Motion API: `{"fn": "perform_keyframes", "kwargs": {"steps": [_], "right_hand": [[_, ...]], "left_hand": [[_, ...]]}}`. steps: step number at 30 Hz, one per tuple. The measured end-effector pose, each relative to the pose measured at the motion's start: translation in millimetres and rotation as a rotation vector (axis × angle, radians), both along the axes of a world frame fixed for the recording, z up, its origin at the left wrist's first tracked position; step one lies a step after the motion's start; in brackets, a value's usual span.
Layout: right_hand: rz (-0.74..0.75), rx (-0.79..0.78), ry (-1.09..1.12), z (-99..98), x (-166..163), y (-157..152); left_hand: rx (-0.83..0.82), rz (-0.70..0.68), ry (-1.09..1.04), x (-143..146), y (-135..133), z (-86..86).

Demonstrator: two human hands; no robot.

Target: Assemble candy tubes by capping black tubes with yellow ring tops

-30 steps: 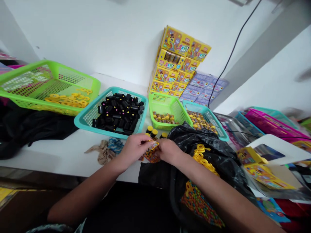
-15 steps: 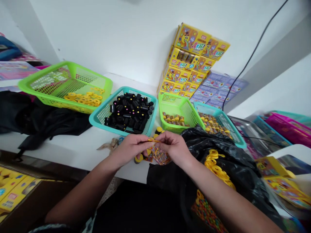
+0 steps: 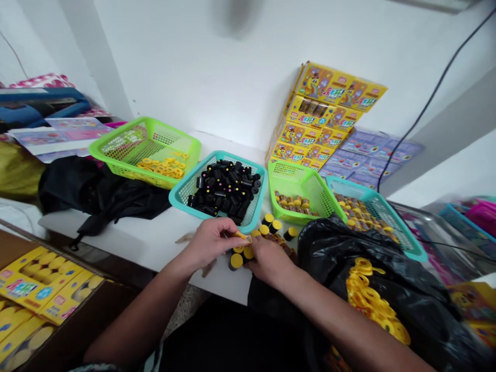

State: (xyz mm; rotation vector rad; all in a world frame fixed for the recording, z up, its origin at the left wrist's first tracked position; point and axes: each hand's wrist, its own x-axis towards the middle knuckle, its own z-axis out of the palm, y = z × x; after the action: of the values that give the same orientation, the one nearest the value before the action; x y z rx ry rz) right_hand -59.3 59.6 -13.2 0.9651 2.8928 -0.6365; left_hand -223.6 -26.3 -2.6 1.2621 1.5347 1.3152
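My left hand [image 3: 211,242] is closed in a pinch on a small yellow sticker [image 3: 241,236] just above the white table's front edge. My right hand [image 3: 269,261] is curled over several black tubes with yellow caps [image 3: 236,260] that lie on the table, and touches them. More capped tubes [image 3: 276,225] stand just behind the hands. A teal basket of black tubes [image 3: 225,188] sits right behind my left hand.
A green basket with yellow rings [image 3: 149,150] stands at the left, a green basket [image 3: 300,194] and a teal basket [image 3: 372,214] of small pieces at the right. A black bag of yellow rings [image 3: 372,294] lies at my right. Yellow boxes [image 3: 329,116] are stacked against the wall.
Both hands have dropped from chest height down to the table; the right hand left the sticker and now lies on the capped tubes. The view has swung to the left.
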Motion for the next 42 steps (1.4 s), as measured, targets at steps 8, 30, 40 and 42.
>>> {"fn": "perform_keyframes", "kwargs": {"steps": [8, 30, 40, 42], "right_hand": [[-0.228, -0.084, 0.204, 25.0, 26, 15], [-0.586, -0.814, 0.735, 80.3, 139, -8], [-0.668, -0.58, 0.834, 91.1, 160, -23], [-0.694, -0.544, 0.853, 90.2, 163, -24]], "left_hand": [[0.101, -0.02, 0.178, 4, 1, -1.4], [0.049, -0.556, -0.205, 112, 38, 18.0], [-0.117, -0.584, -0.465, 140, 47, 14.7], [-0.153, -0.561, -0.468, 147, 49, 16.8]]}}
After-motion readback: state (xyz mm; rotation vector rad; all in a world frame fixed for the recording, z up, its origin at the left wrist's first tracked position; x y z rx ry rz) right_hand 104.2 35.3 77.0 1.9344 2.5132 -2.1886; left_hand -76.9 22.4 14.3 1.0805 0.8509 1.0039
